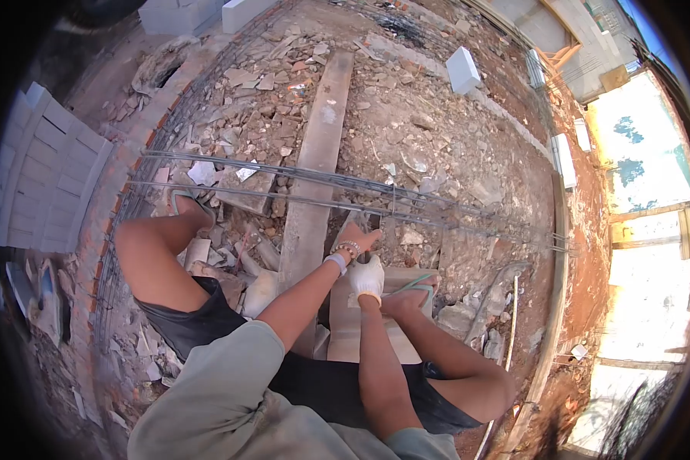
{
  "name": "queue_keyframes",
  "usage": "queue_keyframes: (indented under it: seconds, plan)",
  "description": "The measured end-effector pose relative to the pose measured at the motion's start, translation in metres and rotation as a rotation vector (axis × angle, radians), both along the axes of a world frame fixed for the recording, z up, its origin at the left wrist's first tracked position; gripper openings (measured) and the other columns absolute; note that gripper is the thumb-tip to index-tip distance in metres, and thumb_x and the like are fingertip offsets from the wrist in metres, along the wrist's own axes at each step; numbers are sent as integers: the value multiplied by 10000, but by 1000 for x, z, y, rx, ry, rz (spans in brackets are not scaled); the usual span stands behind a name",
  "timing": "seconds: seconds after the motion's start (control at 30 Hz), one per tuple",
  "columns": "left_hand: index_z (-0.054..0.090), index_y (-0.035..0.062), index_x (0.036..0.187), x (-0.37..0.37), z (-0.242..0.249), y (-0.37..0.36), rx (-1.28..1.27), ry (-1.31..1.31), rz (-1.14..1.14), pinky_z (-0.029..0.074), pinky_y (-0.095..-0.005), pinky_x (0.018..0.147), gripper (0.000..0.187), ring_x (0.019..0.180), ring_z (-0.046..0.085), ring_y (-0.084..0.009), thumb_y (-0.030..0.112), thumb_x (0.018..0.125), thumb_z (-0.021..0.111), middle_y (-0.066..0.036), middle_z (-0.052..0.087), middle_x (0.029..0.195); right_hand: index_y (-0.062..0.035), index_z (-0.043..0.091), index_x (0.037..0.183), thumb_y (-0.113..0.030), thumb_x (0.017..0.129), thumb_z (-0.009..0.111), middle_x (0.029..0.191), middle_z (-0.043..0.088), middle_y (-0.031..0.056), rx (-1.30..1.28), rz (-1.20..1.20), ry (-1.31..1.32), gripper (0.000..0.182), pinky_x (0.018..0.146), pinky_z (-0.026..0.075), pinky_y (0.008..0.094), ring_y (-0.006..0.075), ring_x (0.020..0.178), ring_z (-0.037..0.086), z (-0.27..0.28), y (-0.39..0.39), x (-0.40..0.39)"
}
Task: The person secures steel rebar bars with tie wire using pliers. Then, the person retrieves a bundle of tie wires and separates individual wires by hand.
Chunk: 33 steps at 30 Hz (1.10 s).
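My left hand (356, 237), bare with bracelets and a pale band at the wrist, is just below the lower steel rods (284, 197). Its fingers are drawn together toward the right; what they pinch, if anything, is too small to tell. Right below it, my right hand (368, 277) wears a white knitted glove and is closed, its fingers curled toward a small dark shape I cannot make out. Above both hands, a bundle of long rebar (314, 176) runs from left to right over a wooden plank (326, 123).
Broken rubble (264, 84) covers the ground. My sandalled feet rest on either side of the plank, the right on a flat board (345, 318). Grey blocks (50, 169) are stacked at left; a white block (462, 70) lies farther off. A timber edge (557, 268) borders the right side.
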State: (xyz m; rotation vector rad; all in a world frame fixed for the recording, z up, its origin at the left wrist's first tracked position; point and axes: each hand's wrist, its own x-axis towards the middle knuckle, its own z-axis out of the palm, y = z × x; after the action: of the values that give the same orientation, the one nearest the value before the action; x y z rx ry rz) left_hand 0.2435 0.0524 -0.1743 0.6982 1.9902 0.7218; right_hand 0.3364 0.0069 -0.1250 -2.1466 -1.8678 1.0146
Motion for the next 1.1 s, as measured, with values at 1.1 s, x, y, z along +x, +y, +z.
queue_keyframes:
  seconds: [1.1]
  plan:
    - [635,61,857,38,-20,23,132,-1097,366,520,-391,569,359,606,607,-212,416,886,673,-70,589,680,44,653,1106,-290,784,588,1120,647,303,-109,237,-231,469,944,484,474,447,1098,609,22,34,39]
